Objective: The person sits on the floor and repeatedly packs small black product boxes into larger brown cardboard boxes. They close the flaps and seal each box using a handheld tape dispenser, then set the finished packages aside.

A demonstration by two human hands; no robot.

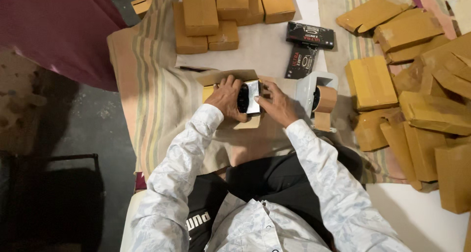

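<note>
My left hand (226, 96) and my right hand (275, 104) both grip a small black and silver product box (248, 97). It is held over an open brown cardboard carton (221, 78) with its flaps spread on a striped cloth (152, 95). The left hand holds the box's left end, the right hand its right side. A tape dispenser (319, 96) with a brown tape roll stands just right of my right hand.
Two more black product boxes (308, 36) lie beyond the carton. Sealed brown cartons (216, 14) are stacked at the top, and several more (417, 95) are piled at the right. A dark red cloth (59, 31) lies upper left, dark floor at the left.
</note>
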